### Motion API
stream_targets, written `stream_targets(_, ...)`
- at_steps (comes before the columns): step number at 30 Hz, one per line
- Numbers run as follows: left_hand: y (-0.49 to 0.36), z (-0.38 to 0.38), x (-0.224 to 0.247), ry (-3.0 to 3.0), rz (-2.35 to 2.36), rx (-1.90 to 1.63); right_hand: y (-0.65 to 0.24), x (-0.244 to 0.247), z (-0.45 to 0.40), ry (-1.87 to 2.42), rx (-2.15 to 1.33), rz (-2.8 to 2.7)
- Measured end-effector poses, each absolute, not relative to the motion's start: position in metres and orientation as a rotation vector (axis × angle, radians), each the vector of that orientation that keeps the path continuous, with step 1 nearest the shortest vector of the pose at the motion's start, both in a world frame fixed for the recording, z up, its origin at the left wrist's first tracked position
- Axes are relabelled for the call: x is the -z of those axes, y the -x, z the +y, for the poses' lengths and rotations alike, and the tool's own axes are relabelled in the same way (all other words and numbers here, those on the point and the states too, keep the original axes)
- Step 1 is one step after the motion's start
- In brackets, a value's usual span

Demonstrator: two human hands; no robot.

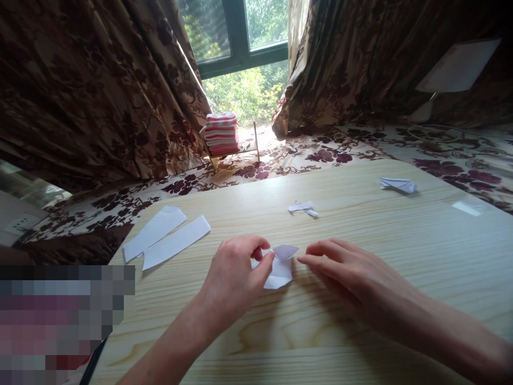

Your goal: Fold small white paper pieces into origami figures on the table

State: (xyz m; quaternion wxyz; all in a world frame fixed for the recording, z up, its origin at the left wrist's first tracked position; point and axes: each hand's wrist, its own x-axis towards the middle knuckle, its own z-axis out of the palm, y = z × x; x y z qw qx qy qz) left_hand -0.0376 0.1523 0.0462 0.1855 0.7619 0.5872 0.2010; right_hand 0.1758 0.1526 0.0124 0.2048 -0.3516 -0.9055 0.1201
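Observation:
A small folded piece of white paper lies on the wooden table in front of me, one flap raised. My left hand pinches this paper at its left side between thumb and forefinger, hiding part of that edge. Just right of the paper rests my right hand, its fingers stretched toward the raised flap with nothing between them. Its fingertips are close to the flap but seem apart from it.
White paper strips lie at the table's left. Behind the hands is a small crossed paper shape; a folded paper piece sits far right, near a clear patch of film. Beyond stand a rack of folded cloths and a lamp.

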Motion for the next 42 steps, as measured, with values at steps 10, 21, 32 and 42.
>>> stream_targets(10, 0.028, 0.148, -0.036, -2.342, 1.762, -0.348, -0.164, -0.016, 0.153, 1.206, -0.196, -2.502)
stream_targets(21, 0.028, 0.129, -0.045, -2.171, 1.746, -0.374, -0.155, -0.021, 0.159, 1.103, -0.166, -2.574)
stream_targets(32, 0.031, 0.136, -0.036, -2.2, 1.739, -0.525, -0.157, -0.01, 0.159, 0.998, -0.114, -2.553)
stream_targets(42, 0.031, 0.144, -0.028, -2.159, 1.645, -0.564, -0.158, -0.004, 0.161, 1.001, -0.199, -2.436)
